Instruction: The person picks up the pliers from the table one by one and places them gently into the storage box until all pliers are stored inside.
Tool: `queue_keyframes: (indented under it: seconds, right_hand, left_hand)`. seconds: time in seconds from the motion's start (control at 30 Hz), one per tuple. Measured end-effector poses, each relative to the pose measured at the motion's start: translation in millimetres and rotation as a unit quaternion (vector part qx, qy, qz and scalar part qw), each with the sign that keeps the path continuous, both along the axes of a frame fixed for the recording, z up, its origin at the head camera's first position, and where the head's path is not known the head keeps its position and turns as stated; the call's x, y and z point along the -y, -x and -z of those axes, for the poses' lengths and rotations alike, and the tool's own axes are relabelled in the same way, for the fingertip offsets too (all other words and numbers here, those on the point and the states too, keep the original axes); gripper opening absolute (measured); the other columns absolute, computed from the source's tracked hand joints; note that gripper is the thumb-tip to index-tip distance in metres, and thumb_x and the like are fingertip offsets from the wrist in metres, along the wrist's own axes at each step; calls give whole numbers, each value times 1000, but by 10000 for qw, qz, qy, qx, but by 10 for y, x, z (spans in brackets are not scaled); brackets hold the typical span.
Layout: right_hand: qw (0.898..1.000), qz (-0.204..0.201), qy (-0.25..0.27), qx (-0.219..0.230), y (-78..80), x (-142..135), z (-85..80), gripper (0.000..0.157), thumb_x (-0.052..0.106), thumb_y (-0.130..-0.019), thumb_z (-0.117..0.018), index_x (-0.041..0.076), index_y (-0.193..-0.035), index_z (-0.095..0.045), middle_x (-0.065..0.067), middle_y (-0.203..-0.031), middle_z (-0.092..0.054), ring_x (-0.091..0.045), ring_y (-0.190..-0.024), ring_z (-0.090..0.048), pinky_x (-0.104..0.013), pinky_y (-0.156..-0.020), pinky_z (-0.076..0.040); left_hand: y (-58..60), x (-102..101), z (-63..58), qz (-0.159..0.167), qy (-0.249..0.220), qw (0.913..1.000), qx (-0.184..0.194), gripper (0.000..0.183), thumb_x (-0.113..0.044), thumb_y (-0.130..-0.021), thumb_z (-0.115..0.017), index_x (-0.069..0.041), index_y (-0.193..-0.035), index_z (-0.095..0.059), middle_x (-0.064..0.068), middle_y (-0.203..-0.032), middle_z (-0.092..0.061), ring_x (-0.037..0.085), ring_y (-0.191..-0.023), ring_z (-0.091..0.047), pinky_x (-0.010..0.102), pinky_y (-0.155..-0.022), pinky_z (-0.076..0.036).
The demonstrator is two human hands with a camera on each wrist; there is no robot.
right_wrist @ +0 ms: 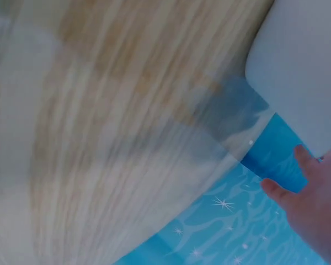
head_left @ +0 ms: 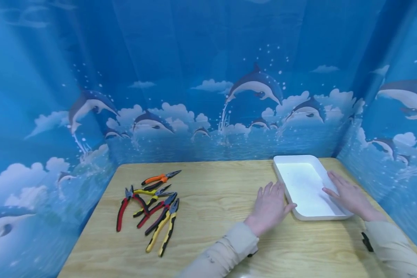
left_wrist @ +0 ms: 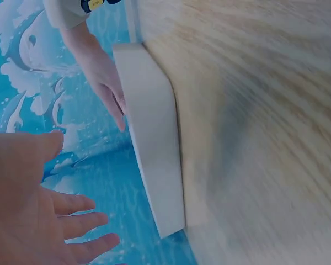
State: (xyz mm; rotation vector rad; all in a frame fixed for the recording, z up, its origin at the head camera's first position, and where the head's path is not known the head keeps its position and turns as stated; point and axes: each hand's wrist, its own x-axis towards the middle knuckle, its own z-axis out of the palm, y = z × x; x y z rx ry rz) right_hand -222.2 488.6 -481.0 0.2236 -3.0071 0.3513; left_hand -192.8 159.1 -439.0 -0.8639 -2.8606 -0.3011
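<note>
A shallow white tray (head_left: 292, 190) lies on the right side of the table. My left hand (head_left: 269, 206) is beside its left edge, palm down, with straight fingers and the thumb pointing toward the near left corner. In the left wrist view this hand (left_wrist: 49, 204) has spread fingers and nothing in them. Over the tray's right rim is my right hand (head_left: 351, 195), fingers extended and thumb reaching above the tray's inside. The right wrist view shows part of that hand (right_wrist: 314, 204) close to the tray's wall (right_wrist: 298, 72).
On the table's left lie several pliers: an orange-handled pair (head_left: 156, 179), red-handled pairs (head_left: 122, 214), and yellow-handled ones, including a long pair (head_left: 160, 231) nearest the front. A blue dolphin-print curtain (head_left: 201, 77) encloses the wooden table (head_left: 208, 231) at the back and sides.
</note>
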Motion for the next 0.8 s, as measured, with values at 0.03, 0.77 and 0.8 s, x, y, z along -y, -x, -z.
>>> queue_keyframes:
  seconds: [0.03,0.77,0.8]
  right_hand:
    - [10000,32,-20,65,2,-5,9,80,45,-106,-49,-7,-158,-16,-36,-158,-21,-61,-138,-27,-80,-100,-24]
    - [9985,327,-20,435,16,32,125,94,49,-104,-51,-9,-157,-1,-44,-153,-19,-64,-136,-25,-84,-95,-25]
    - [9984,320,15,467,11,38,119,94,50,-104,-50,-9,-157,0,-43,-154,-17,-64,-137,-23,-84,-96,-24]
  left_hand:
    - [-1,-28,9,0,-8,10000,70,73,-64,-101,-38,-16,-156,-39,-1,-160,-39,21,-147,-37,44,-117,-34]
    - [99,-377,314,-118,525,9975,455,79,-71,-96,-43,-21,-157,-38,-7,-162,-34,21,-149,-34,48,-118,-31]
    - [104,-372,312,-116,508,9976,465,80,-71,-96,-43,-21,-157,-38,-7,-162,-35,21,-149,-34,48,-118,-31]
